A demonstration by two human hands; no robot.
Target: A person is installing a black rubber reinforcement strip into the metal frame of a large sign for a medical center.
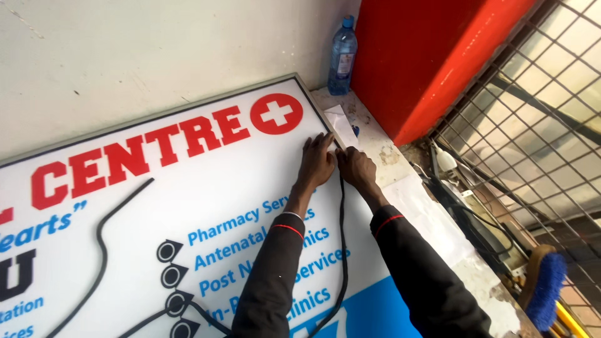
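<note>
Both hands worked at the grey frame edge [316,107] of the white signboard [206,188], with open board face to their left and a red cabinet [426,62] close beyond. The left hand [316,164] lay flat, fingers spread, while the right hand [355,168] pinched the black rubber strip [343,250], which trailed back between the outstretched forearms.
</note>
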